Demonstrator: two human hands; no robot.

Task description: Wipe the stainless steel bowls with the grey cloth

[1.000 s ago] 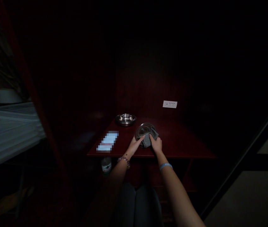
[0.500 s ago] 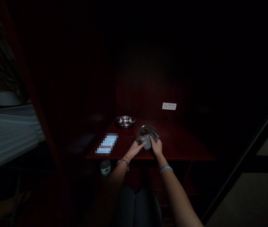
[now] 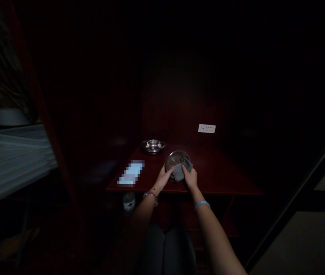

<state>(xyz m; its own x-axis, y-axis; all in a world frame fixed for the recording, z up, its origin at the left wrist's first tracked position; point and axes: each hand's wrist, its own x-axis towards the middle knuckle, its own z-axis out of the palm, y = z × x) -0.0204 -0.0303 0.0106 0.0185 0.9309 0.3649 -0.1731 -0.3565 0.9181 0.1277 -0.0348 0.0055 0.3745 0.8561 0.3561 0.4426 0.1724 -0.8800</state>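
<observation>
A round shiny metal dish [image 3: 175,156] is held tilted above the front part of the dark red table [image 3: 216,172]. My left hand [image 3: 164,178] grips its left edge, thumb over the rim. My right hand [image 3: 190,176] is closed on a grey cloth [image 3: 178,172], thumb on top, pressing it to the dish's right side. The cloth covers the dish's lower part; the fingers beneath are hidden. Farther back on the left, a stack of similar metal dishes [image 3: 153,146] rests on the table.
A blurred-out bright screen, perhaps a phone [image 3: 131,173], lies at the table's left. Below the edge stands a bottle [image 3: 128,203]. A white socket panel [image 3: 207,128] is on the back wall. Pale stacked trays [image 3: 16,160] are at far left.
My left thumb has moved off the cloth to the dish's left rim. The cloth has shifted, and more of the dish's inside shows. The view has moved slightly.
</observation>
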